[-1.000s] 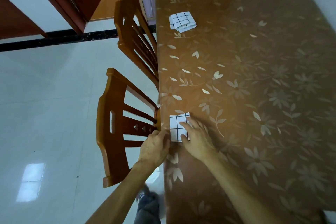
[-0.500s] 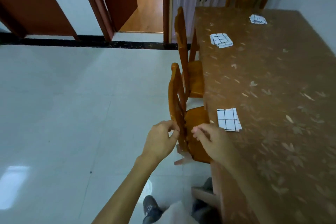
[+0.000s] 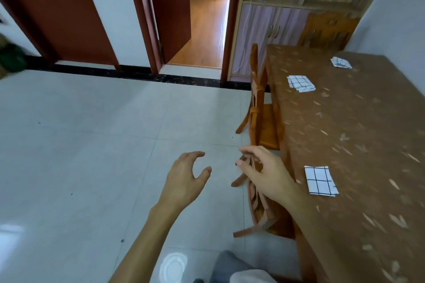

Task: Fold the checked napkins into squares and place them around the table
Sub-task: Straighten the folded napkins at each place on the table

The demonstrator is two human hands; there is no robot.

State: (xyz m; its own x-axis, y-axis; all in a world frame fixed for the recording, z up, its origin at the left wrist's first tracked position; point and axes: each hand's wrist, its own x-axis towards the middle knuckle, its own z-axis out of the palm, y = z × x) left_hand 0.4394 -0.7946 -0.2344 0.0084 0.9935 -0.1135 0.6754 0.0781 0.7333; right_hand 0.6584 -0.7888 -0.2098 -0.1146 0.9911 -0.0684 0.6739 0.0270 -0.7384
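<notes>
Three folded white napkins with dark checks lie on the brown flower-patterned table [image 3: 358, 135]. The nearest napkin [image 3: 320, 180] sits flat near the table's left edge. A second napkin [image 3: 300, 83] lies farther along that edge, and a third napkin [image 3: 340, 62] is near the far end. My left hand [image 3: 186, 176] hovers over the floor, fingers apart and empty. My right hand [image 3: 264, 171] is also empty with fingers spread, held in front of the near chair, left of the nearest napkin and not touching it.
Two wooden chairs [image 3: 258, 122] are tucked against the table's left side, and another chair [image 3: 326, 30] stands at its far end. A cabinet [image 3: 264, 30] and an open doorway [image 3: 202, 25] lie beyond. Pale tiled floor [image 3: 92, 145] spreads to the left.
Both hands have left the nearest napkin and drawn back off the table to the left, opening their fingers. My view has swung up and away from the tabletop toward the floor and doorway.
</notes>
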